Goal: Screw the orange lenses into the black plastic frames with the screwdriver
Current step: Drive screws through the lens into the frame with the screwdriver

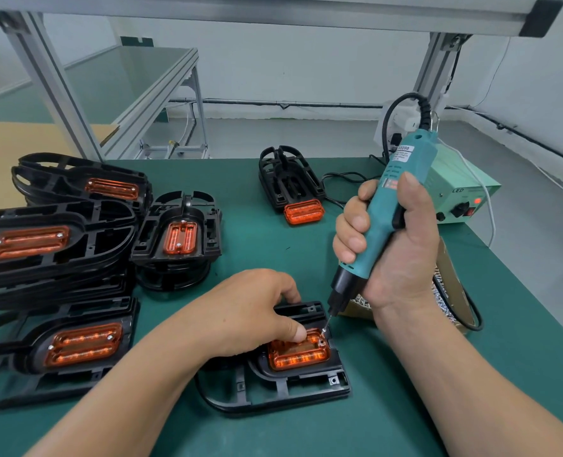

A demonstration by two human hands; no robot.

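Observation:
A black plastic frame point(293, 387) lies on the green mat near the front, with an orange lens point(301, 356) seated in it. My left hand point(250, 311) rests on the frame, thumb and fingers pressing the lens's far edge. My right hand point(392, 239) grips a teal electric screwdriver point(395, 199) nearly upright. Its bit holds a small screw point(323, 330) just above the lens's far right corner hole.
Stacks of black frames with orange lenses point(59, 245) fill the left side. Another frame with a lens point(290, 186) lies at the back. A pale green power box point(461, 196) stands at the right, and a box of screws point(444, 301) sits behind my right wrist.

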